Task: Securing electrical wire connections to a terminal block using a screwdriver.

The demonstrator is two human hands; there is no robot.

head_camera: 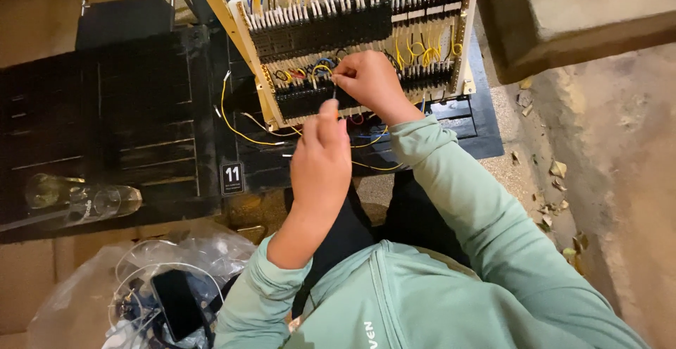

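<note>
A cream wiring panel with rows of black terminal blocks and many yellow, white, red and blue wires leans on a black table. My right hand rests on the lower terminal row, fingers pinched on something small there, a wire end or terminal. My left hand is just below it, fingers bunched around a thin dark tool or wire that points up at the same spot. Both sleeves are pale green. What sits between the fingertips is hidden.
Loose yellow and white wires trail from the panel's left edge. A clear glass bottle lies on the table's left. A clear plastic bag with a black phone and cables sits below. A concrete ledge and littered floor are on the right.
</note>
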